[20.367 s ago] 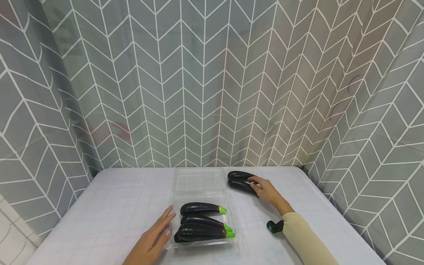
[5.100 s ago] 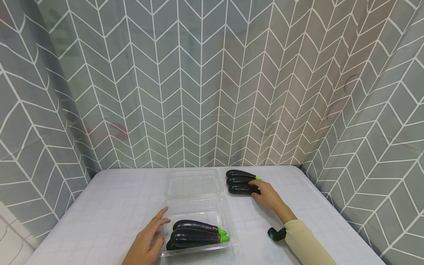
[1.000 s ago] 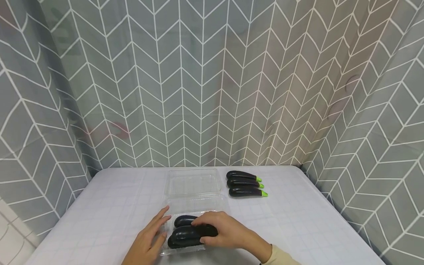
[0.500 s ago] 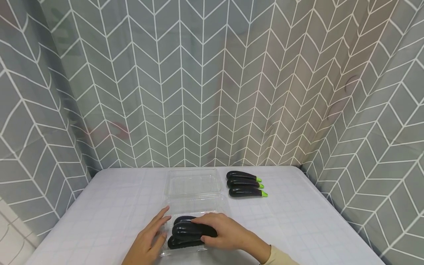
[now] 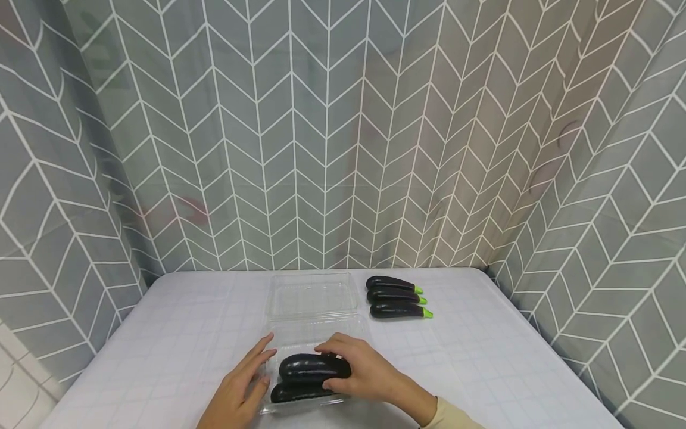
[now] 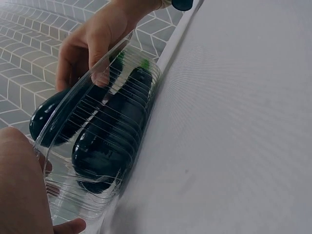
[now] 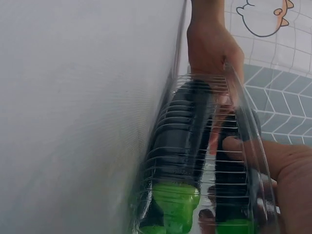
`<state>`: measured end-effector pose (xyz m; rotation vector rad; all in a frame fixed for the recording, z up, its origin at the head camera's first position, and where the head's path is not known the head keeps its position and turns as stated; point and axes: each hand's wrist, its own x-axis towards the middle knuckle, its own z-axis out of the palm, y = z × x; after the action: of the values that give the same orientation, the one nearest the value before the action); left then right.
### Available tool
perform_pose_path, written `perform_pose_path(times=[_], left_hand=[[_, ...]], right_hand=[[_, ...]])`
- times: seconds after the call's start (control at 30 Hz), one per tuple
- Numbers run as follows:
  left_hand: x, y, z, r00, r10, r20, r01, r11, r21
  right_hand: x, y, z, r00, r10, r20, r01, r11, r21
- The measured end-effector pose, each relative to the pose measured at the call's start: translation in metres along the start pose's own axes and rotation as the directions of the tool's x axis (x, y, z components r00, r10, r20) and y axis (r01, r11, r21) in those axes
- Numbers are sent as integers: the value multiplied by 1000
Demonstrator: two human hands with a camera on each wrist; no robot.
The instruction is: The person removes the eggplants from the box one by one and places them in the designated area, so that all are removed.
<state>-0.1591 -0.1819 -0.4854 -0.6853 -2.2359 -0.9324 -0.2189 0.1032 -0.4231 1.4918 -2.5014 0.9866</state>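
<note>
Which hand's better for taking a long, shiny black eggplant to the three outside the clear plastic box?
Probably the right hand: its grip holds a long, shiny black eggplant, and the three green-tipped eggplants lie toward its side. The left hand, by the clear plastic box, holds none.

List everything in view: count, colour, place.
table: one, white, foreground
container: one, clear, on table, lid open
loose eggplants: three, black and green, right of lid
held eggplant: one, black, at container
other eggplants: at least one, black, in container
curtain: count unclear, grey and white, behind table
cartoon print: one, dark outline, right wrist view
item: one, dark, right wrist
sleeve: one, beige, right forearm
left hand: one, left of container
right hand: one, gripping held eggplant
</note>
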Motion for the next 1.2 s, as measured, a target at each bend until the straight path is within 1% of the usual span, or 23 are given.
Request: perform_pose_path(times=[0.13,0.23,0.33,0.5,0.57,0.73,0.97,1.07,1.2], left_hand=[[0,0,-1,1000,-6,0,6,1000,-4],[0,0,-1,1000,-9,1,9,1000,-7],[0,0,-2,1000,-11,6,11,1000,-5],[0,1,-2,999,-44,24,45,999,-2],[0,1,-2,998,-48,27,48,999,1],[0,1,-1,999,-43,25,43,999,-3],[-1,-2,0,1000,-8,11,8,1000,-7],[-1,-2,0,1000,-4,12,4,1000,-6],[0,-2,0,1000,-8,15,8,1000,-7]], right_hand=[[0,0,1,1000,23,-20,-24,1000,-8],[0,0,1,999,24,-24,-24,1000,-6],[0,-1,1,1000,6,-23,-6,1000,-4],[0,-1,1,999,-39,-24,39,999,5],[0,-1,1,998,-51,-24,51,999,12],[-1,0,1,998,-62,-20,62,998,32],[-2,0,-2,998,-37,-43,40,997,68],[-3,0,-4,998,-30,-60,35,997,70],[-2,1,-7,998,-20,-63,24,997,72]])
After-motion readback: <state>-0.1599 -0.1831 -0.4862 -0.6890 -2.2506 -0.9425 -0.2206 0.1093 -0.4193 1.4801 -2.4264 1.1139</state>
